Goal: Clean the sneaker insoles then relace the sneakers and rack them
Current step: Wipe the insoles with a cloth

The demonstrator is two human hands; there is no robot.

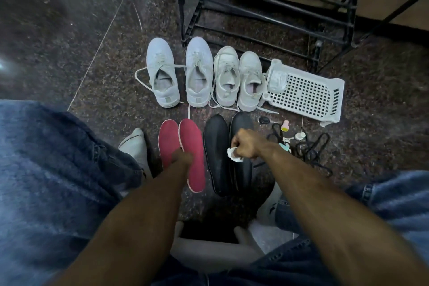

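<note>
Two red insoles (192,146) and two black insoles (217,146) lie side by side on the dark stone floor. My left hand (183,158) rests on the red insoles where they meet, fingers curled at the edge of the right one. My right hand (246,146) hovers over the right black insole (241,123), shut on a crumpled white wipe (234,154). Behind the insoles stand two pairs of white sneakers (162,74) (250,81) in a row, toes away from me, laces loose.
A black metal shoe rack (267,7) stands behind the sneakers. A white perforated plastic basket (304,93) lies to their right. Black laces (313,148), keys and small items lie right of the black insoles. My knees in jeans frame both sides.
</note>
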